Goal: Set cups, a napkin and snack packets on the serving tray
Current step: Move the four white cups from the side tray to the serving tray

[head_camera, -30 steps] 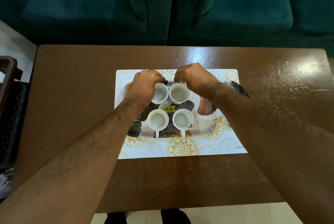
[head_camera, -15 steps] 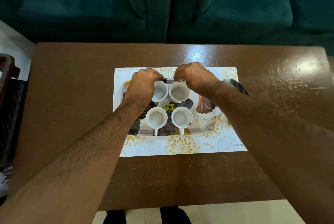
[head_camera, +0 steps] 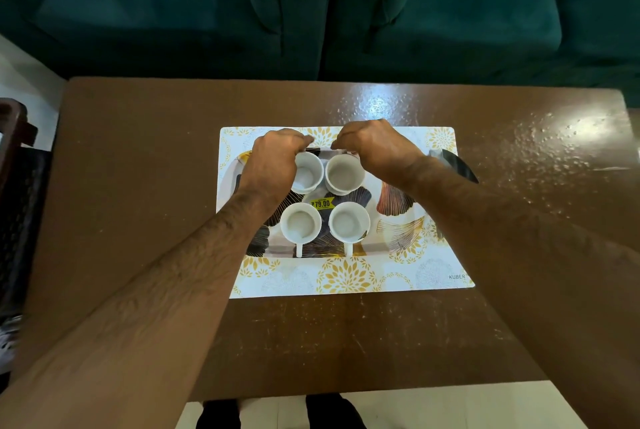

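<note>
Four white cups sit on the tray (head_camera: 398, 221). The left hand (head_camera: 273, 165) grips the far left cup (head_camera: 306, 174); the right hand (head_camera: 377, 148) pinches the far right cup (head_camera: 344, 174).

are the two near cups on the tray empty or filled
Empty: both near cups stand upright on the tray, bare white insides visible.

Both bare forearms reach forward, converging toward the middle. The left hand (head_camera: 275, 162) is knuckles-up with its fingers (head_camera: 304, 142) curled downward out of sight. The right hand (head_camera: 375, 148) mirrors it, fingers bent under, the two hands nearly touching.
</note>
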`<action>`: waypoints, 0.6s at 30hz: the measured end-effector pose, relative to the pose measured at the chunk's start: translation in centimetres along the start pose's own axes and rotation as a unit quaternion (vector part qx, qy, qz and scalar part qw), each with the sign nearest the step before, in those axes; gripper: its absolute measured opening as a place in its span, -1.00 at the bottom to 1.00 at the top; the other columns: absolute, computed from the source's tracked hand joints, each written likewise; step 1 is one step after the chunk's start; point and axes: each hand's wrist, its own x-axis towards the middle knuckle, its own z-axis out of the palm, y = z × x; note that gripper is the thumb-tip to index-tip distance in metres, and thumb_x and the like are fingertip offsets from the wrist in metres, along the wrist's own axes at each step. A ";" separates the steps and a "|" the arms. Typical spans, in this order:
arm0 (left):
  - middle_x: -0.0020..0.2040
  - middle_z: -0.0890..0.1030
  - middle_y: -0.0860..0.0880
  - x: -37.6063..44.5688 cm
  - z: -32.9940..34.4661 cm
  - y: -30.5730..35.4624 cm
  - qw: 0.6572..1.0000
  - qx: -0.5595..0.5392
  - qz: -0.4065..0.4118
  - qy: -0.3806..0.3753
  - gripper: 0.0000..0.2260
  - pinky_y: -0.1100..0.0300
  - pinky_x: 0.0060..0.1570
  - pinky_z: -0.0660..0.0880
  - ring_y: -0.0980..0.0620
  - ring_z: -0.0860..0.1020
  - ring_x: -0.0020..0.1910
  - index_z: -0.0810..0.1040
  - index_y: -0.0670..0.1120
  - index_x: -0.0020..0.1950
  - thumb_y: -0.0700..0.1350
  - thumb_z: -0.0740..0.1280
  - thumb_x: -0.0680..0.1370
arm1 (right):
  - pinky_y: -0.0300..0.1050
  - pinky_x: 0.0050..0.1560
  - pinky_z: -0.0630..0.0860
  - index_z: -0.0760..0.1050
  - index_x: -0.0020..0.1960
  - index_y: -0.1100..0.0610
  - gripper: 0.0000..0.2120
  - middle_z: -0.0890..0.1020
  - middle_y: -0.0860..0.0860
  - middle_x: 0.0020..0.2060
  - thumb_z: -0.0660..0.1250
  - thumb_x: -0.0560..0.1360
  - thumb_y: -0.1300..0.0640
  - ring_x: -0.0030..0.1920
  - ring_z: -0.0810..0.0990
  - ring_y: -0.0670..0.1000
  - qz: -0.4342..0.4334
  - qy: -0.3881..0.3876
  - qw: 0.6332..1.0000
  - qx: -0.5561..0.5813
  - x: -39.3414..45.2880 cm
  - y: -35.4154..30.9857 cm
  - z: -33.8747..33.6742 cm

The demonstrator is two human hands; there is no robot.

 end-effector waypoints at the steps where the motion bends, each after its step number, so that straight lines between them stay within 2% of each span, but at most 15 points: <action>1: 0.18 0.72 -0.21 0.0 0.0 -0.1 1.000 0.006 -0.003 0.000 -0.53 -0.02 0.23 0.59 -0.19 0.66 0.20 0.64 -0.21 0.34 -0.28 0.19 0.47 | 0.21 0.14 0.59 0.66 0.22 0.19 -0.65 0.69 0.19 0.14 0.32 0.52 0.43 0.11 0.66 0.26 0.001 0.001 1.000 0.001 -0.1 0.0 0.0; 5: 0.21 0.69 -0.22 0.0 -0.1 -0.5 0.999 0.034 -0.010 -0.008 -0.51 -0.15 0.17 0.58 -0.25 0.63 0.21 0.55 -0.18 0.44 -0.37 0.23 0.51 | 0.20 0.22 0.57 0.55 0.40 0.15 -0.41 0.65 0.16 0.26 0.25 0.44 0.52 0.23 0.63 0.26 0.027 0.028 0.999 -0.006 -0.2 -0.2 -0.1; 7: 0.24 0.68 -0.20 -0.1 -0.4 -0.7 0.998 0.058 -0.014 -0.010 -0.54 -0.11 0.18 0.57 -0.24 0.61 0.25 0.56 -0.18 0.43 -0.38 0.26 0.53 | 0.20 0.21 0.57 0.50 0.44 0.17 -0.42 0.64 0.16 0.27 0.24 0.47 0.50 0.24 0.60 0.27 0.035 0.052 0.998 -0.016 -0.2 -0.5 -0.2; 10: 0.24 0.67 -0.17 -0.5 -1.2 -1.2 0.996 0.081 -0.025 -0.005 -0.62 -0.08 0.15 0.55 -0.21 0.59 0.25 0.58 -0.18 0.38 -0.35 0.27 0.58 | 0.15 0.28 0.52 0.40 0.50 0.23 -0.56 0.60 0.20 0.31 0.29 0.65 0.18 0.27 0.56 0.26 0.028 0.089 0.995 -0.036 0.3 -1.7 -0.4; 13: 0.22 0.65 -0.17 -1.6 -3.2 -2.3 0.995 0.092 -0.018 0.038 -0.74 -0.06 0.16 0.54 -0.18 0.59 0.20 0.56 -0.19 0.33 -0.15 0.28 0.68 | 0.13 0.37 0.44 0.29 0.56 0.25 -0.40 0.48 0.18 0.44 0.21 0.67 -0.11 0.39 0.47 0.22 0.026 0.091 0.993 -0.074 1.7 -3.9 -0.6; 15: 0.30 0.60 -0.18 -2.7 -4.7 -3.8 0.992 0.113 0.001 0.058 -0.67 -0.07 0.30 0.48 -0.17 0.56 0.28 0.50 -0.21 0.38 -0.05 0.28 0.68 | 0.15 0.44 0.39 0.22 0.59 0.24 -0.31 0.41 0.16 0.50 0.11 0.66 -0.22 0.47 0.40 0.19 0.027 0.099 0.990 -0.098 2.8 -5.8 -0.6; 18: 0.52 0.42 -0.21 -4.9 -7.5 -7.7 0.982 0.181 0.003 0.045 -0.47 -0.12 0.55 0.28 -0.18 0.39 0.51 0.30 -0.22 0.55 0.07 0.23 0.68 | 0.18 0.53 0.32 0.15 0.61 0.24 -0.24 0.34 0.18 0.56 0.01 0.65 -0.30 0.54 0.32 0.19 0.025 0.102 0.987 -0.123 4.8 -9.6 -0.2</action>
